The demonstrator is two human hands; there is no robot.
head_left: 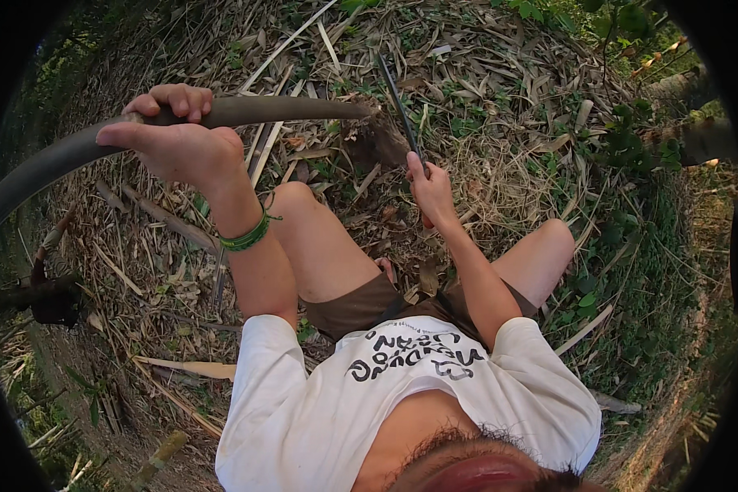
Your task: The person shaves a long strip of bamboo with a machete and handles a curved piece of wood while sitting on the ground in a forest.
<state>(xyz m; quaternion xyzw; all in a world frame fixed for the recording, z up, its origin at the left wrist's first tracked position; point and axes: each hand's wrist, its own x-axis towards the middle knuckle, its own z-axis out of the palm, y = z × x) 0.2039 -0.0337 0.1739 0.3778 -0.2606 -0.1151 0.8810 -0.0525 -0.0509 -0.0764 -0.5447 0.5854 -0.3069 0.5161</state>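
1 pole [287, 109] lies at the far left, its left end cut off by the dark rim; whether its right end touches the stump [373, 146], I cannot tell. The left hand [182, 148] wraps the pole, fingers and thumb hiding part of it. The right hand [432, 193] clenches 1 blade [398, 102], covering most of its handle; a red end shows below. The blade, too thin to tell knife from saw, points far, just beside the stump. 1 green bracelet [246, 236] circles the left wrist.
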